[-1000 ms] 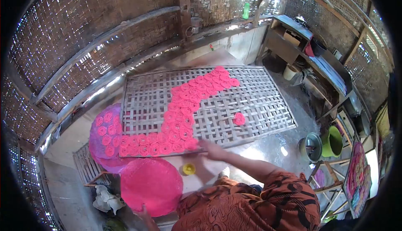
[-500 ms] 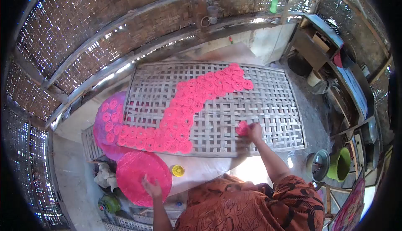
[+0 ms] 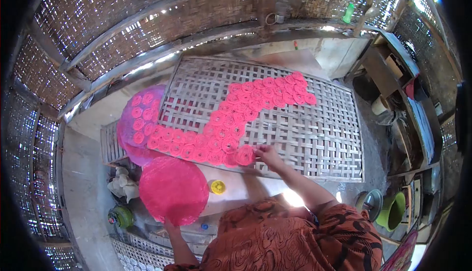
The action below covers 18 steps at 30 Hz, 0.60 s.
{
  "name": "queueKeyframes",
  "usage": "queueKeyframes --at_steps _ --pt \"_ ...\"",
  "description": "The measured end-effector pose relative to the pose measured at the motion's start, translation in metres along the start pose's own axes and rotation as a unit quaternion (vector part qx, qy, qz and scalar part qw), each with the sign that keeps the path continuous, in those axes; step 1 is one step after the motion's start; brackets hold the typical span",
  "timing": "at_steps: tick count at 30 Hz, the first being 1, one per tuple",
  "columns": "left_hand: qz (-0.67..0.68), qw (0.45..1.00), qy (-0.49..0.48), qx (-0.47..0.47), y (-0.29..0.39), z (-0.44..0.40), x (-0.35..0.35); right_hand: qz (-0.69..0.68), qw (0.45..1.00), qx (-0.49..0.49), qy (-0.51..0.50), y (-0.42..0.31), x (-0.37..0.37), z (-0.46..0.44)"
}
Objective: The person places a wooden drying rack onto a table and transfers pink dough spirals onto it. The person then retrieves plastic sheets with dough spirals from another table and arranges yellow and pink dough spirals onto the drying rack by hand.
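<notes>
My right hand [image 3: 267, 156] pinches a pink coiled cracker [image 3: 245, 155] by its edge. This piece is at the near end of a band of similar pink coiled crackers [image 3: 221, 123] laid on a woven bamboo rack [image 3: 305, 138]. Whether it rests fully on the slats I cannot tell. My left hand [image 3: 170, 223] is at the near rim of a round, flat, bright pink tray [image 3: 173, 187], its fingers partly hidden at the edge and seemingly gripping it. The tray's top shows no crackers on it.
A purple round tray [image 3: 129, 145] with several pink coils partly lies under the rack's left side. A small yellow dish [image 3: 218, 187] sits between pink tray and rack. Green bucket [image 3: 392, 211] and grey basin [image 3: 369, 204] stand right; a green gas cylinder [image 3: 121, 217] stands left.
My right hand has moved left with the cracker, from over bare slats to the end of the row. My left hand went from open above the pink tray to its near rim. The view shifted.
</notes>
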<state>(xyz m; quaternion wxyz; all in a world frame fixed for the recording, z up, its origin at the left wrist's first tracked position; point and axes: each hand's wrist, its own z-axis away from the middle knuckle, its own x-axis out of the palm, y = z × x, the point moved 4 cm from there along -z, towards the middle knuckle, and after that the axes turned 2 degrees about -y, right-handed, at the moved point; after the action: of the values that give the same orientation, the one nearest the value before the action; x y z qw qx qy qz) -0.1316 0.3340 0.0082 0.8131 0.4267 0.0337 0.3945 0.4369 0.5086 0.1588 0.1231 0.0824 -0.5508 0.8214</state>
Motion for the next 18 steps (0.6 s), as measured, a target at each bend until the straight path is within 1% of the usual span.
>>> queueKeyframes --at_steps 2,3,4,5,6,8,9,10,12,14,15,16,17,18 --pt "0.026 0.999 -0.021 -0.008 -0.001 0.004 -0.001 0.112 0.990 0.080 0.033 0.029 0.004 -0.007" --pt "0.026 0.999 -0.020 -0.006 0.003 0.008 0.003 0.112 0.990 0.080 0.031 0.037 0.006 -0.005" --pt "0.045 0.998 0.029 -0.013 0.005 0.011 0.003 0.305 0.951 0.013 0.055 0.037 0.005 -0.004" --pt "0.064 0.995 0.078 -0.020 0.008 0.013 0.004 0.484 0.870 -0.056 0.076 0.035 0.009 -0.002" --pt "0.065 0.994 0.079 -0.020 0.011 0.010 0.003 0.485 0.870 -0.056 0.075 0.027 0.020 0.005" --pt "0.039 0.998 0.014 -0.050 0.014 0.003 0.006 0.517 0.813 -0.248 0.098 -0.001 0.049 0.032" --pt "0.038 0.998 0.014 -0.050 0.015 0.000 0.005 0.541 0.821 -0.174 0.048 -0.002 0.065 0.032" --pt "0.050 0.997 -0.002 -0.053 0.015 -0.003 0.005 0.570 0.782 -0.252 -0.014 -0.008 0.089 0.042" --pt "0.059 0.996 -0.021 -0.058 0.015 -0.001 0.013 0.564 0.733 -0.349 -0.153 0.036 0.122 0.040" --pt "0.028 0.991 -0.127 -0.025 0.020 0.008 0.036 0.490 0.808 -0.249 -0.213 0.051 0.157 0.047" --pt "0.025 0.991 -0.129 -0.026 0.021 0.010 0.041 0.489 0.810 -0.249 -0.209 0.061 0.161 0.051" --pt "0.027 0.992 -0.115 -0.038 0.022 0.012 0.044 0.586 0.722 -0.302 -0.211 0.071 0.170 0.057" --pt "0.028 0.993 -0.100 -0.050 0.022 0.014 0.045 0.671 0.619 -0.349 -0.209 0.081 0.178 0.059" --pt "0.030 0.994 -0.084 -0.062 0.023 0.016 0.044 0.669 0.622 -0.348 -0.208 0.088 0.180 0.057"
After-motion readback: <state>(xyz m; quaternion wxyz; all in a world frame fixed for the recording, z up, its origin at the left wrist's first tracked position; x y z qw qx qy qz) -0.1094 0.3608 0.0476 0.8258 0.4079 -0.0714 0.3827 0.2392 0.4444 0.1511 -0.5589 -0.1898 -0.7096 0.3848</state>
